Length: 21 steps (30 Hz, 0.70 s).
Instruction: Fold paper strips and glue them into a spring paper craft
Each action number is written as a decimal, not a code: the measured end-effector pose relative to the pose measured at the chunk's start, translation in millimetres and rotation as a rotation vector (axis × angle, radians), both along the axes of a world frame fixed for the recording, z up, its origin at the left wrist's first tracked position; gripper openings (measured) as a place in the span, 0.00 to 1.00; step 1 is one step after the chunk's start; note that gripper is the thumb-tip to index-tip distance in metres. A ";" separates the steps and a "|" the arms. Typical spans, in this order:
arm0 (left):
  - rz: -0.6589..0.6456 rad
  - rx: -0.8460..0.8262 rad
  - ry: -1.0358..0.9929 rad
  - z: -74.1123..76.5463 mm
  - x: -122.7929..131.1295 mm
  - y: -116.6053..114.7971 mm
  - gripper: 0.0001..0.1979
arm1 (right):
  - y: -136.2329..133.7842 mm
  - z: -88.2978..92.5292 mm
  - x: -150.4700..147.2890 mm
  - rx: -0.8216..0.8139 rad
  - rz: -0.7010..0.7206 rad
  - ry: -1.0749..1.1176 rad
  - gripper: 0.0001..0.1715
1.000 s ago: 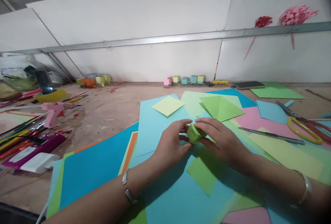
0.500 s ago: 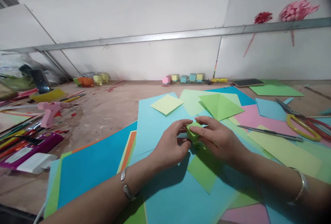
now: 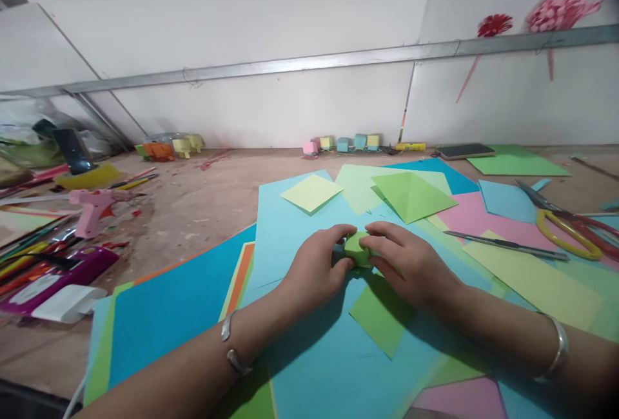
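Green paper cube (image 3: 356,249), pinched by left hand (image 3: 314,271), right hand (image 3: 411,264)

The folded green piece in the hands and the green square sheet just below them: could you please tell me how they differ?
The folded green piece is a small blocky lump; the green square sheet is flat and clearly larger. The piece is pinched between the left hand and right hand; the sheet lies on the light blue paper, turned corner-on. Both are green paper.
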<state>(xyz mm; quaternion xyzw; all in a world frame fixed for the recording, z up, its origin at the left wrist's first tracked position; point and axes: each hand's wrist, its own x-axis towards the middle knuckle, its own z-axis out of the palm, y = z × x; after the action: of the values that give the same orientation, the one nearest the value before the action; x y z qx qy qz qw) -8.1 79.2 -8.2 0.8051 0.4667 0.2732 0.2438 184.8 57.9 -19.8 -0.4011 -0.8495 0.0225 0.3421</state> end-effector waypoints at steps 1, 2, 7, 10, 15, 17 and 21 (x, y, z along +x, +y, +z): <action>-0.006 0.021 0.029 0.6 -0.2 0.3 0.22 | -0.4 0.7 -0.7 -0.015 -0.004 -0.001 0.17; -0.021 0.041 0.050 1.1 -0.3 0.5 0.22 | -0.9 1.3 -1.3 -0.039 -0.008 0.002 0.17; -0.112 0.089 0.089 0.6 -0.4 2.3 0.27 | -4.7 1.5 -3.1 -0.163 -0.043 0.017 0.15; -0.103 0.113 0.087 -0.4 -0.5 3.1 0.27 | -5.6 -0.7 -2.7 -0.131 -0.022 -0.001 0.20; -0.083 0.069 0.053 -1.5 -0.3 2.4 0.28 | 0.9 -3.8 2.9 -0.063 -0.037 0.019 0.28; -0.051 0.026 0.036 -2.4 -0.1 2.2 0.29 | 4.7 -4.1 6.0 -0.102 -0.036 0.022 0.29; -0.050 -0.085 -0.105 -1.5 0.6 0.6 0.28 | 9.0 -2.4 8.7 -0.254 0.037 0.023 0.35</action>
<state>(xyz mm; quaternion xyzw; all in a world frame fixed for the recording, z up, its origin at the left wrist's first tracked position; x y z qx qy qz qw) -7.6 79.8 -9.6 0.7899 0.4443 0.2889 0.3087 193.5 66.9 -22.2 -0.4253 -0.8430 0.1409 0.2978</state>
